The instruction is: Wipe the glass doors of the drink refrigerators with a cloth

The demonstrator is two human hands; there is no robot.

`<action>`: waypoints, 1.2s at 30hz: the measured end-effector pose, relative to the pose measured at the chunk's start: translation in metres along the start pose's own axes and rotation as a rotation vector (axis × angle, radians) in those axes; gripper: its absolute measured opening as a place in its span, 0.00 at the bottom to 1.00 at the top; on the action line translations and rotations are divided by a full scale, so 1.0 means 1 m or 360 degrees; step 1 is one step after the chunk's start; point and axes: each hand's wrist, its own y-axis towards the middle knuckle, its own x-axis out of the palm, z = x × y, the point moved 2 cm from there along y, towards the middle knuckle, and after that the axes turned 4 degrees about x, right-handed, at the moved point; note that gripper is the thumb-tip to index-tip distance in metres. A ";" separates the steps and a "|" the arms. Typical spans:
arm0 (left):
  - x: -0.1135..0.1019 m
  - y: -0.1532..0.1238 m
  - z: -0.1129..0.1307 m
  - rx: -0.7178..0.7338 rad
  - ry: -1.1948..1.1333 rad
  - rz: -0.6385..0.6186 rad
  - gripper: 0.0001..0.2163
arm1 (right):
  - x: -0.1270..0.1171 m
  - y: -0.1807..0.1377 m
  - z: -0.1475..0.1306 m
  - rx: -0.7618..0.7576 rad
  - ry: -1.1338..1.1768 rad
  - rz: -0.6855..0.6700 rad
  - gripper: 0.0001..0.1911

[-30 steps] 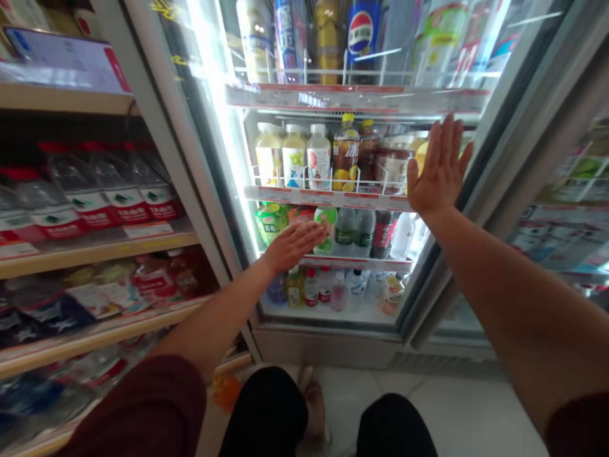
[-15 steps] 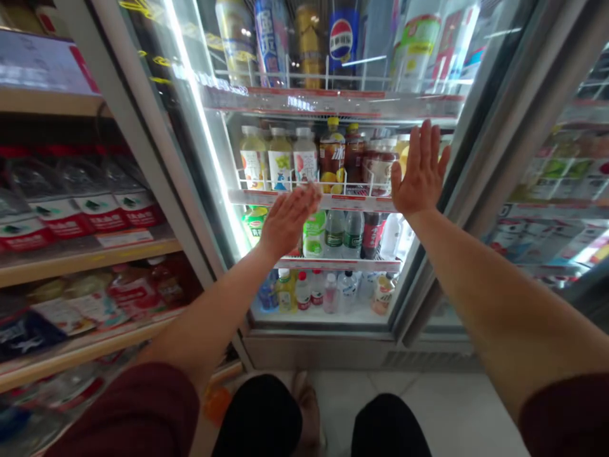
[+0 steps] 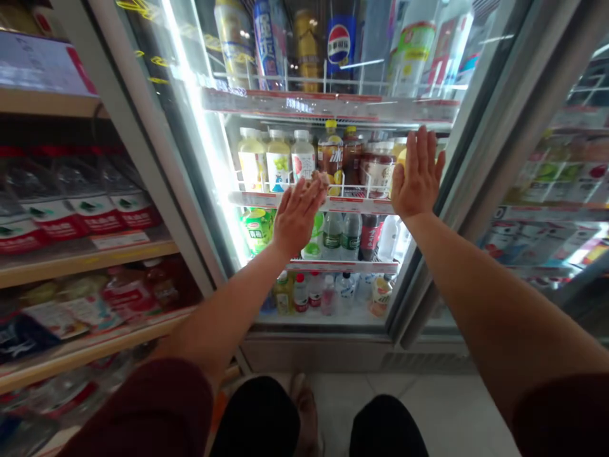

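Observation:
My left hand (image 3: 295, 219) lies with its fingers stretched out over the glass door of a lit drinks cooler, in front of the middle shelves. Just past its fingertips shows a small crumpled beige-pink patch (image 3: 320, 182); I cannot tell whether it is a cloth or a reflection. My right hand (image 3: 417, 178) is flat against the right side of the door, fingers up and holding nothing. Behind the glass, white-capped bottles (image 3: 278, 162) and a yellow-capped dark tea bottle (image 3: 330, 152) stand near the left hand.
Wooden shelves with red-labelled water bottles (image 3: 90, 212) stand at my left. A metal door frame (image 3: 495, 158) rises at the right, with another cooler section beyond it. My dark-clad knees (image 3: 264, 412) are below, over the pale tiled floor (image 3: 333, 406).
My left hand has shifted a little up and to the right across the glass. My right hand stays almost in the same place.

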 end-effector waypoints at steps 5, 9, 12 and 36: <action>0.016 0.006 0.043 0.0608 -0.0104 -0.0122 0.31 | 0.001 0.000 0.006 -0.0052 0.0047 0.0029 0.39; 0.013 0.028 0.041 0.0207 -0.0030 0.0038 0.33 | -0.002 0.000 0.007 -0.0065 0.0051 -0.0002 0.41; 0.013 0.032 0.050 0.0029 0.0052 0.0082 0.32 | -0.005 -0.001 0.004 -0.0045 0.0075 -0.0026 0.42; -0.011 -0.070 -0.054 -0.0074 -0.0132 0.0063 0.31 | 0.001 -0.009 0.004 -0.0149 0.0333 0.0111 0.38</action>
